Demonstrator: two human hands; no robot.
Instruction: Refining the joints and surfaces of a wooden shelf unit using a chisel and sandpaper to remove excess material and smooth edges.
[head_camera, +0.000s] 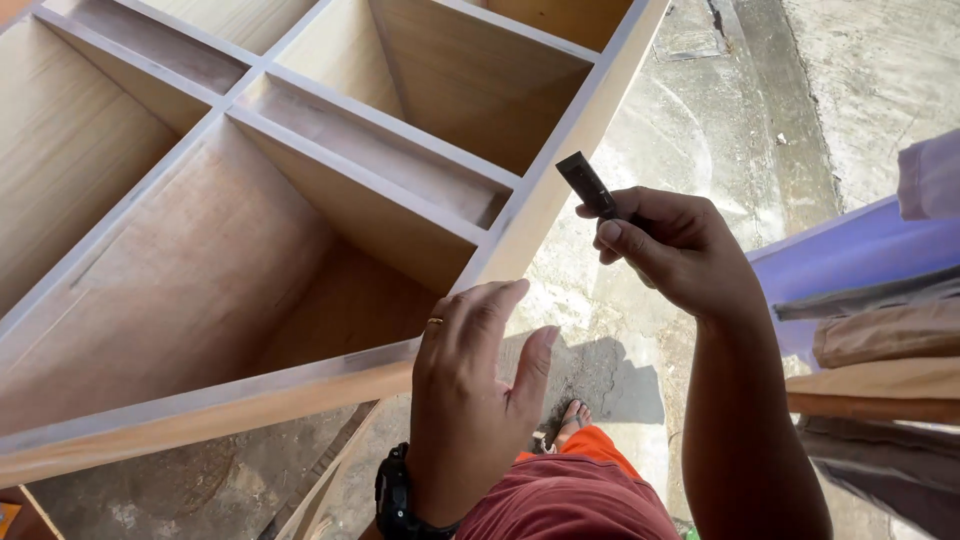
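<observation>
Head view looks down on a large wooden cabinet (250, 250) lying on its back, its pale plywood compartments open upward and its front edges painted a greyish lilac. The person's right hand (675, 250) is raised just off the cabinet's right-hand edge, near the corner where that side rail meets the near rail. Its fingers are closed around a small dark flat tool (585, 183), a narrow blade-like strip that sticks up and to the left out of the grip, with the thumb pressed along its lower part; what kind of tool it is I cannot tell. The tool is in the air and touches no wood. The left hand (470, 400) sits lower, over the near corner of the cabinet, fingers loosely spread and empty, thumb held apart toward the right. Whether its fingertips rest on the rail or hover just above it is not clear. A gold ring (435, 322) shows on one finger and a black wristwatch (395, 495) wraps the wrist. Below are red shorts (570, 500) and a bare foot (572, 415) on the rough concrete floor (720, 130). At the right edge lie stacked boards (880, 330), one painted lilac.
</observation>
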